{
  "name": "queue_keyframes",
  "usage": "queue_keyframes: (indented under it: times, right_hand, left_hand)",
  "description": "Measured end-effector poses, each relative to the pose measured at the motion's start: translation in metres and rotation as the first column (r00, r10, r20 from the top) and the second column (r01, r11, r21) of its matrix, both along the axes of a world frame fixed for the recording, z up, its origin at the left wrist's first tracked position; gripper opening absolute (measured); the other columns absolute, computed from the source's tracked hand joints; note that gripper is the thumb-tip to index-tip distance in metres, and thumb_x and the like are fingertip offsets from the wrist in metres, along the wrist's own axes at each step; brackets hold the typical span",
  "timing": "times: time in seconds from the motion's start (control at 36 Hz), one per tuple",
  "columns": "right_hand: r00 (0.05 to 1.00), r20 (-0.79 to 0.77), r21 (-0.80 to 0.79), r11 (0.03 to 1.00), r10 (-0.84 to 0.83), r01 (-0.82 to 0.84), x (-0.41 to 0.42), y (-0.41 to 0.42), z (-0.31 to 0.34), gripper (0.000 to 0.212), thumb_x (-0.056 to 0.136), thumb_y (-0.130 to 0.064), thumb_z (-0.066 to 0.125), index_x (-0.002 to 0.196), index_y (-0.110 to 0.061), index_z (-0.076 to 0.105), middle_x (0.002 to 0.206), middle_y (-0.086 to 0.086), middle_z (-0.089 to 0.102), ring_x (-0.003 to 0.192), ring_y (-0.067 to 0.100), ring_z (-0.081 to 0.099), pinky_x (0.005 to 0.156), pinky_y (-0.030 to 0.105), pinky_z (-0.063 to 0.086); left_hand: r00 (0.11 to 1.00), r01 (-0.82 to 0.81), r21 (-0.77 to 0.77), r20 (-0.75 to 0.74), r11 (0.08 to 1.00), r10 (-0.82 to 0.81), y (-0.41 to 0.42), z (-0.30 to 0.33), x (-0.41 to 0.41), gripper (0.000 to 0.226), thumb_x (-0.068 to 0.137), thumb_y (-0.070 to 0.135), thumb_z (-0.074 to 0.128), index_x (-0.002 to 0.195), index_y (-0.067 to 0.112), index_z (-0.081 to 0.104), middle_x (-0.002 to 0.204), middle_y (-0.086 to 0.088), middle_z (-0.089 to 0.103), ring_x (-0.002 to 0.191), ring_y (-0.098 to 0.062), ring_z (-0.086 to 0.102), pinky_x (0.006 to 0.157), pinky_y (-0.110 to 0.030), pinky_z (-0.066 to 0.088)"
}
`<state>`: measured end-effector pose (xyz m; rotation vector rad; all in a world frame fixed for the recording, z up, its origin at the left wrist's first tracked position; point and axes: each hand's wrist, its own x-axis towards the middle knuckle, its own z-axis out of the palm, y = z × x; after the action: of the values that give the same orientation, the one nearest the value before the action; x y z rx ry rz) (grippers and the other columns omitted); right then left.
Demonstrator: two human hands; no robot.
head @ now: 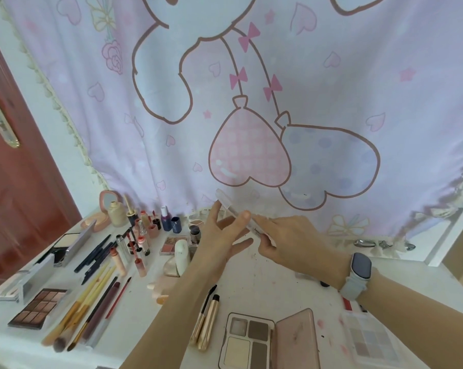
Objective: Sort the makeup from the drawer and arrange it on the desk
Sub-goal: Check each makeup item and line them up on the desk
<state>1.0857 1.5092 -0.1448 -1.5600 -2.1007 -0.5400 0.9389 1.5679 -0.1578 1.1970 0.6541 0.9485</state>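
Head view: I am looking down over my two forearms at a white desk (257, 283) crowded with makeup, a pink cartoon curtain (251, 102) hanging behind it
Held item: a slim clear tube (234, 213) is sitting tilted above the desk's back edge, raised between both my hands; its contents are too blurred to identify
Left hand (222, 235): fingers are spreading mostly straight, the thumb tip (245, 214) pressing against the tube's middle
Right hand (286, 241): fingers are curling round the tube's lower end and gripping it; a grey smartwatch (359, 272) is sitting on that wrist
Left rows: brushes (92, 302) and dark pencils (97, 255) are lying side by side, a brown eyeshadow palette (38, 307) resting just left of the brushes
Back left: small bottles and lip tubes (145, 227) are standing grouped near the curtain, a peach compact with mirror (102, 211) standing open beside them
Front centre: a gold mascara (206, 323) is lying uncapped, wand alongside, just left of an open four-pan palette with a pink lid (267, 339)
Front right: a pale pastel palette (368, 339) is lying near the desk edge under my right forearm
Far left: a reddish-brown door (17, 182) is showing beside the curtain
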Motion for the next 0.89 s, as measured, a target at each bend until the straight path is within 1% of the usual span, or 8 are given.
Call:
queue_keyframes:
  times: [0.06, 0.19, 0.36, 0.47, 0.61, 0.72, 0.81, 0.89]
  right_hand:
    - [0.999, -0.036, -0.028, 0.999, -0.017, 0.016, -0.001, 0.001, -0.001, 0.033, 0.074, -0.019, 0.045, 0.092, -0.009, 0.070, 0.048, 0.000, 0.055, 0.038, 0.022, 0.046, 0.037, 0.025, 0.033]
    - [0.991, -0.116, -0.132, 0.990, -0.060, 0.045, 0.005, 0.004, -0.005, 0.029, 0.082, -0.018, 0.048, 0.106, -0.014, 0.064, 0.054, -0.005, 0.045, 0.049, 0.018, 0.037, 0.049, 0.027, 0.031]
    - [0.984, -0.083, -0.188, 0.972, -0.155, 0.137, 0.010, 0.011, -0.010, 0.026, 0.089, -0.024, 0.041, 0.107, -0.015, 0.058, 0.052, -0.007, 0.030, 0.053, 0.021, 0.039, 0.054, 0.028, 0.028]
    - [0.955, -0.180, -0.238, 0.952, -0.237, 0.191, 0.022, 0.015, -0.008, 0.023, 0.088, -0.023, 0.043, 0.102, -0.015, 0.058, 0.058, -0.003, 0.051, 0.057, 0.020, 0.048, 0.057, 0.032, 0.040]
    - [0.844, -0.388, -0.361, 0.904, -0.370, 0.230, 0.039, 0.023, -0.007, 0.030, 0.087, -0.020, 0.046, 0.110, -0.013, 0.064, 0.079, 0.002, 0.067, 0.068, 0.020, 0.059, 0.067, 0.032, 0.049]
    - [0.719, -0.520, -0.442, 0.866, -0.461, 0.235, 0.055, 0.030, -0.012, 0.017, 0.084, -0.013, 0.049, 0.073, -0.003, 0.056, 0.086, 0.023, 0.067, 0.079, 0.036, 0.065, 0.076, 0.046, 0.053]
    - [0.624, -0.596, -0.503, 0.841, -0.506, 0.200, 0.065, 0.033, -0.017, 0.016, 0.083, -0.007, 0.048, 0.068, -0.002, 0.054, 0.069, 0.022, 0.059, 0.063, 0.032, 0.060, 0.074, 0.050, 0.052]
    - [0.579, -0.609, -0.536, 0.819, -0.543, 0.205, 0.071, 0.032, -0.026, 0.012, 0.082, -0.004, 0.048, 0.072, 0.000, 0.055, 0.074, 0.031, 0.056, 0.066, 0.038, 0.060, 0.079, 0.054, 0.052]
  left_hand:
    - [0.998, -0.067, 0.009, -0.009, 0.998, 0.067, 0.001, -0.005, 0.004, 0.084, 0.071, 0.039, 0.073, 0.143, 0.022, 0.032, 0.119, -0.008, 0.064, 0.099, -0.021, 0.067, 0.087, -0.039, 0.055]
    - [0.987, -0.150, 0.048, -0.052, 0.987, 0.153, 0.005, -0.010, 0.011, 0.082, 0.078, 0.038, 0.071, 0.146, 0.023, 0.028, 0.111, 0.001, 0.065, 0.089, -0.013, 0.070, 0.074, -0.026, 0.057]
    - [0.977, -0.201, -0.031, -0.083, 0.979, 0.198, 0.009, -0.016, 0.021, 0.073, 0.081, 0.040, 0.068, 0.143, 0.025, 0.033, 0.106, 0.002, 0.066, 0.082, -0.016, 0.071, 0.072, -0.026, 0.057]
    - [0.976, -0.187, -0.066, -0.126, 0.980, 0.178, 0.011, -0.023, 0.024, 0.052, 0.087, 0.040, 0.061, 0.133, 0.021, 0.048, 0.105, -0.006, 0.069, 0.082, -0.022, 0.071, 0.078, -0.035, 0.058]
    - [0.975, -0.164, -0.148, -0.174, 0.975, 0.137, 0.023, -0.025, 0.031, 0.034, 0.096, 0.038, 0.047, 0.118, 0.014, 0.055, 0.101, -0.009, 0.069, 0.083, -0.025, 0.070, 0.068, -0.034, 0.058]
    - [0.946, -0.201, -0.158, -0.288, 0.967, 0.150, 0.039, -0.026, 0.039, 0.040, 0.097, 0.035, 0.044, 0.130, 0.012, 0.044, 0.105, -0.007, 0.067, 0.093, -0.024, 0.066, 0.078, -0.040, 0.057]
    - [0.868, -0.172, -0.015, -0.474, 0.985, 0.145, 0.047, -0.027, 0.044, 0.052, 0.093, 0.032, 0.049, 0.137, 0.008, 0.034, 0.120, -0.009, 0.058, 0.106, -0.024, 0.059, 0.094, -0.043, 0.048]
    - [0.760, -0.059, 0.156, -0.633, 0.986, 0.145, 0.045, -0.029, 0.047, 0.068, 0.093, 0.032, 0.049, 0.146, 0.003, 0.017, 0.133, -0.010, 0.046, 0.113, -0.020, 0.053, 0.093, -0.034, 0.043]
